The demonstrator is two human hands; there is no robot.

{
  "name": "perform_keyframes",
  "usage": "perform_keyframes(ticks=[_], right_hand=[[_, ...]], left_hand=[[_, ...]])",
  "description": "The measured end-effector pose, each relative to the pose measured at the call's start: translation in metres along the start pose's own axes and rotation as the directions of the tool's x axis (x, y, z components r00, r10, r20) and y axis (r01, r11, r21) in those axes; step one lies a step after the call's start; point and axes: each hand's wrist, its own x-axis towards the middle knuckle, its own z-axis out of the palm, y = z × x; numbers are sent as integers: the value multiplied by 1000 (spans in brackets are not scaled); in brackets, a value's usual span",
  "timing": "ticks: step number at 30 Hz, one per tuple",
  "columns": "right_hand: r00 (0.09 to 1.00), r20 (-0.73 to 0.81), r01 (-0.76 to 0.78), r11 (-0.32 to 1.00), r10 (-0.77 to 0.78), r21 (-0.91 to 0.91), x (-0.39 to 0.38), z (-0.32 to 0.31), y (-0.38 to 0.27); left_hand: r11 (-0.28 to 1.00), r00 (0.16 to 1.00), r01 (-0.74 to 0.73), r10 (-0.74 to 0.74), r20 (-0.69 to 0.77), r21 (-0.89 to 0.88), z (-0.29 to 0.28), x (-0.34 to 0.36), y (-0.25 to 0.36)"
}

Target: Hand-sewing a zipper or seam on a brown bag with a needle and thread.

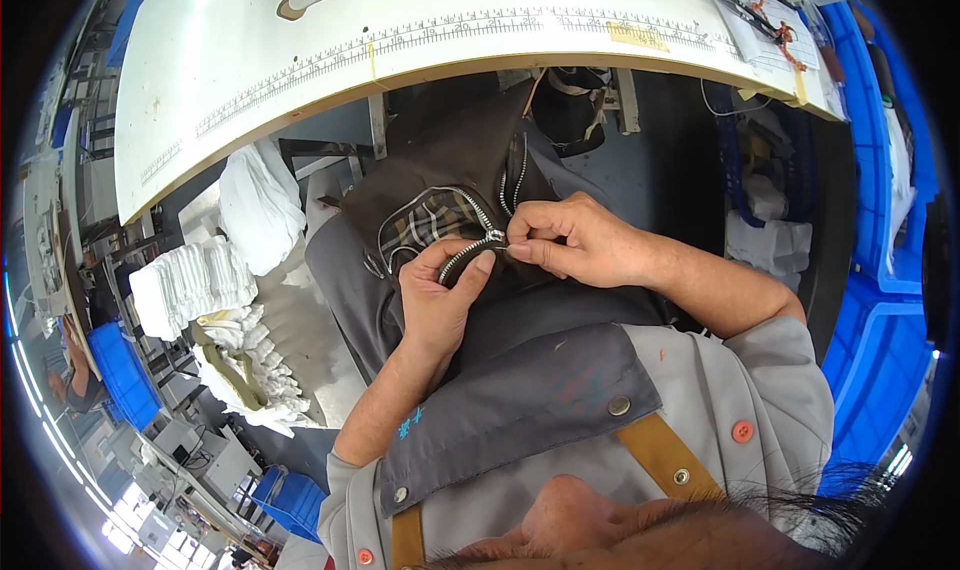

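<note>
Two hands working a zipper on a brown garment held over the lap.

The left hand (pixel 440 295) is curled shut, its thumb pressing the zipper (pixel 468 250) against the brown garment (pixel 450 160); the right hand (pixel 570 240) is closed, fingertips pinching the zipper's end just beside the left thumb. The zipper's metal teeth run diagonally from lower left to upper right between both hands, then curve up over plaid lining (pixel 435 220). Behind lies a white table (pixel 300 30); white cloth stacks (pixel 190 280) sit left.
</note>
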Motion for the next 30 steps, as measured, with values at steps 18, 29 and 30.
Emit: perform_keyframes(ticks=[18,29,30], right_hand=[[997,16,71,993,-69,-98,7,-9,-9],[999,-49,8,980,-18,-199,8,1,-27],[989,-43,111,902,-141,-417,6,1,-26]], left_hand=[[945,986,160,-143,81,-285,-10,1,-8],[998,994,4,2,106,-56,-3,1,-3],[998,994,3,3,106,-58,-2,1,-2]])
